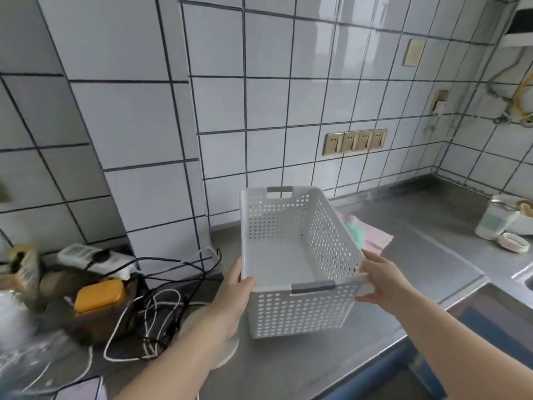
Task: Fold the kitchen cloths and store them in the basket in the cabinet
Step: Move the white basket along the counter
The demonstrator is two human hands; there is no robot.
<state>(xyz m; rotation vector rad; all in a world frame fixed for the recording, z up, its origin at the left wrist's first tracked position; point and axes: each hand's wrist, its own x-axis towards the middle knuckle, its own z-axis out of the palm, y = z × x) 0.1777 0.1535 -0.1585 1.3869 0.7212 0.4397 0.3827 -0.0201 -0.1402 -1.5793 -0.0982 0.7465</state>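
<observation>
Both hands hold a white perforated basket (pixel 300 255) by its near corners, over the steel tabletop (pixel 418 235). The left hand (pixel 235 287) grips the near left corner: its thumb lies curled over the rim, and the rest of its fingers are out of sight behind the basket's left wall. The right hand (pixel 380 280) clasps the near right corner, with its fingers (pixel 372 256) lying fairly straight along the outer right wall and the thumb low against the near wall. The basket is empty, open side up, tilted a little, with a grey handle strip on its near rim and another on its far rim. Whether its base touches the tabletop cannot be told.

No writing or brand can be read anywhere; the view is soft.

The kitchen cloths (pixel 366 232), pink and pale green, lie on the tabletop just beyond the basket's right wall, partly hidden by it, a little farther than the right hand and not touched by either hand.

To the left lies a tangle of black and white cables (pixel 161 307) beside a yellow box (pixel 99 293). On the far right stands a white container (pixel 494 219), with a small round lid (pixel 514 242) in front of it. A row of brass-coloured sockets (pixel 354 141) sits on the tiled wall (pixel 259 111).
</observation>
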